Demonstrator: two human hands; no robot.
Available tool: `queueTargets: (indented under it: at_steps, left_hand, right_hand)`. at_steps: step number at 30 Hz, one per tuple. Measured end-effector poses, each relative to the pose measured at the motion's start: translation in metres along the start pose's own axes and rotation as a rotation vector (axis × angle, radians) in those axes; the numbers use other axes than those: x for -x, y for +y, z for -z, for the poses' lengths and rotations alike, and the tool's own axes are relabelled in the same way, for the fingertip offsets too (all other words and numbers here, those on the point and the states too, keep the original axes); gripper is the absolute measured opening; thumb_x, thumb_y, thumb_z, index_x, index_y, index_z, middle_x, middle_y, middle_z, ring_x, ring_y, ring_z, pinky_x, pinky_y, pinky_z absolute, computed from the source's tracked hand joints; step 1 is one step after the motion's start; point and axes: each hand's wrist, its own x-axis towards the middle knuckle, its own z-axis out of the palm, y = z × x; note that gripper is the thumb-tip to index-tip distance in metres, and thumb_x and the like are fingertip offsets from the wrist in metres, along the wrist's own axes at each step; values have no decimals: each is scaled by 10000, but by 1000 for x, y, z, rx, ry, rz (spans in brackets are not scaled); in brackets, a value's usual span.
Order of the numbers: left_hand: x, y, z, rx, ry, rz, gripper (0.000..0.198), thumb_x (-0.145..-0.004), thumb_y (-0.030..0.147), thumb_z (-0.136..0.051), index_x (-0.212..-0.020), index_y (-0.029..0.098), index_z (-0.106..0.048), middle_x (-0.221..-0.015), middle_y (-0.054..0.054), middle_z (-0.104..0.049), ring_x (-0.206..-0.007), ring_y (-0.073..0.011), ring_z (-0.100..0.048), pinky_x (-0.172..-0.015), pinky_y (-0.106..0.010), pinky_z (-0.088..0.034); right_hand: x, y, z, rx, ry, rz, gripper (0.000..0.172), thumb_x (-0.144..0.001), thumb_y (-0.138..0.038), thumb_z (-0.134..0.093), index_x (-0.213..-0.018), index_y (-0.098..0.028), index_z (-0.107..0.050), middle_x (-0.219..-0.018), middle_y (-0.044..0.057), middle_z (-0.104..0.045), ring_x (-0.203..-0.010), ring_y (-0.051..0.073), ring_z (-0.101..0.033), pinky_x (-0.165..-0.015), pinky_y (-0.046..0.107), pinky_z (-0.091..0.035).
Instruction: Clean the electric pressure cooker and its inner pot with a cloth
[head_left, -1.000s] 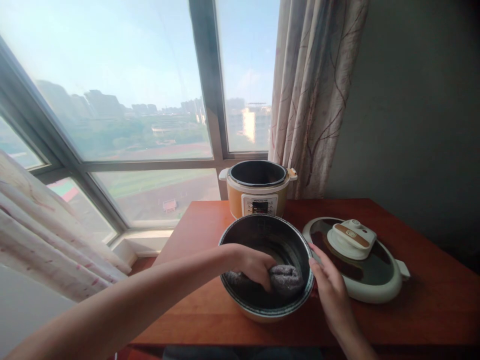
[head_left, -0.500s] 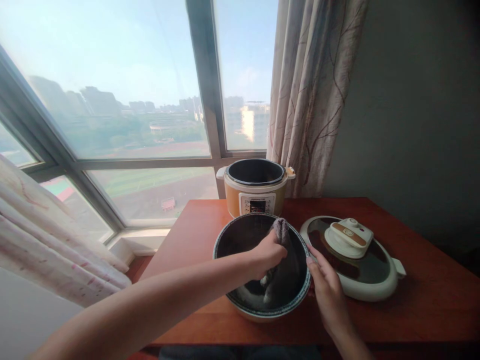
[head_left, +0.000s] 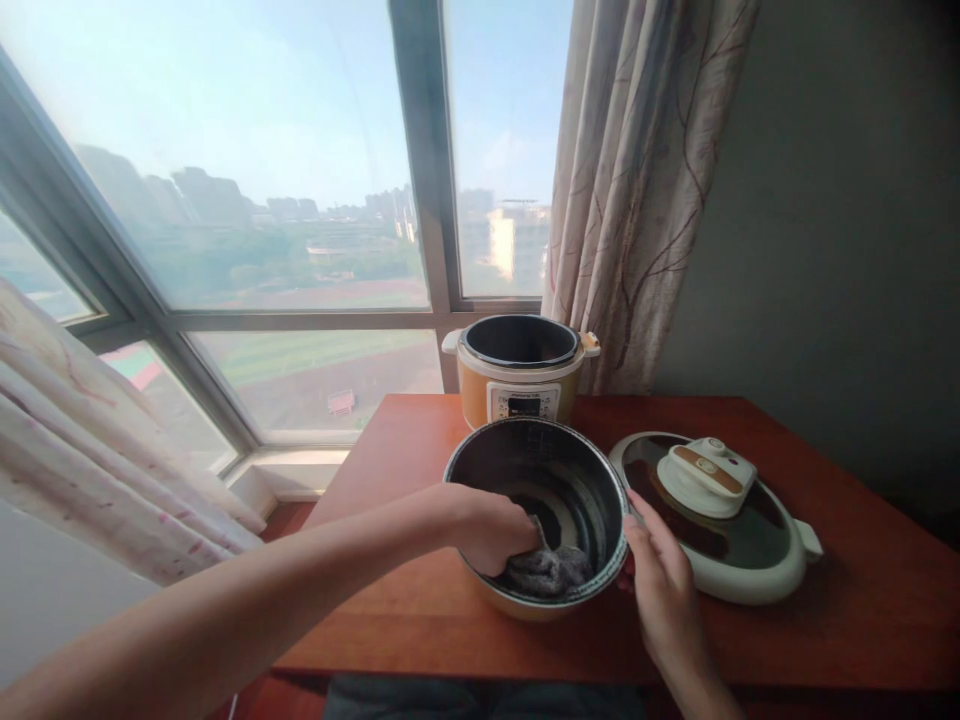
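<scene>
We had our left arm stretched in from the near left, forearm almost straight, with the left hand (head_left: 499, 532) reaching over the rim and down into the dark pot (head_left: 536, 452). The hand was turned knuckles up, and its grip was clenched on a grey cloth (head_left: 559, 568), which lay bunched against the near right part of the pot's inside. Our right hand (head_left: 664, 560) came up from the near right and pressed its fingers against the outside of the pot's right rim; part of them was hidden, so we could not tell how tightly that grip had closed.

The pot sat close to the near edge of the desk (head_left: 375, 465). Its far rim overlapped the foot of the cooker (head_left: 517, 377) in our view, leaving little visible room there. On the right, the round lid (head_left: 757, 535) lay just beyond our right hand, hemming it in. There was more open room leftward, where bare desk top ran out to the left edge, by the window (head_left: 300, 250).
</scene>
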Motion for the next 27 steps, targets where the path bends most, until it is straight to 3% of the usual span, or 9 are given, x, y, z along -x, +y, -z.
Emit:
queueTargets:
  at_steps: [4, 6, 9, 13, 16, 19, 21, 23, 27]
  left_hand:
    - [-5, 1, 2, -8, -40, -85, 172, -582, 53, -640, -642, 211, -675, -672, -116, -708, -603, -284, -631, -557, -344, -423]
    - [-11, 2, 1, 26, -79, -115, 198, -641, 95, -610, -778, 192, -713, -778, -130, -734, -683, -289, -657, -580, -337, -440]
    - [-23, 5, -2, 135, -51, -62, 249, -712, 165, -576, -921, 181, -709, -863, -104, -737, -749, -255, -658, -620, -311, -462]
    - [-37, 14, -5, 389, 127, 41, 212, -715, 265, -644, -899, 173, -693, -816, -39, -695, -745, -206, -633, -652, -276, -472]
    - [-50, 23, -8, 770, 322, 166, 209, -702, 240, -648, -894, 162, -668, -819, -29, -669, -782, -201, -633, -680, -269, -486]
    - [-63, 34, -12, 1282, 475, 283, 363, -728, 164, -555, -1087, 168, -607, -919, -48, -679, -810, -196, -655, -707, -282, -522]
    - [-70, 40, -15, 1429, 506, 316, 466, -727, 126, -505, -1188, 177, -553, -991, -68, -685, -851, -204, -673, -724, -295, -539]
    - [-72, 45, -16, 1312, 505, 331, 509, -714, 123, -510, -1218, 184, -540, -1051, -86, -688, -930, -231, -680, -756, -305, -544]
    - [-60, 48, -12, 650, 355, 233, 632, -691, 188, -609, -1312, 157, -493, -1142, -162, -689, -1034, -331, -673, -814, -369, -536]
  right_hand:
    - [-6, 6, 1, 21, 15, 32, 756, -842, -625, -573, -1444, -173, -500, -1183, 112, -709, -796, 235, -676, -530, 281, -491]
    - [-10, 11, 1, 14, 64, 103, 706, -824, -616, -596, -1372, -171, -575, -1303, 110, -658, -1075, 284, -652, -777, 331, -547]
    - [-13, 16, 1, -2, 113, 167, 650, -808, -595, -620, -1303, -174, -633, -1353, 107, -632, -1292, 309, -536, -1088, 420, -406]
    - [-14, 18, 1, -48, 77, 116, 659, -804, -611, -626, -1322, -204, -623, -1366, 102, -623, -1278, 332, -551, -1083, 475, -413]
    - [-14, 18, 1, -60, 72, 136, 642, -801, -610, -629, -1297, -203, -646, -1339, 102, -643, -1277, 338, -551, -1088, 478, -408]
    - [-15, 19, 1, -46, 97, 162, 607, -811, -575, -632, -1290, -202, -654, -1326, 97, -653, -1303, 324, -529, -1125, 468, -366]
    - [-14, 19, 0, -54, 91, 151, 597, -824, -566, -623, -1306, -213, -643, -1343, 87, -642, -1307, 313, -527, -1119, 456, -378]
    - [-14, 20, 0, -68, 78, 134, 592, -833, -567, -617, -1312, -221, -636, -1350, 80, -639, -1306, 305, -529, -1090, 436, -416]
    - [-12, 23, 0, -114, 105, 81, 639, -814, -584, -638, -1329, -207, -617, -1318, 100, -656, -1213, 315, -599, -936, 394, -527]
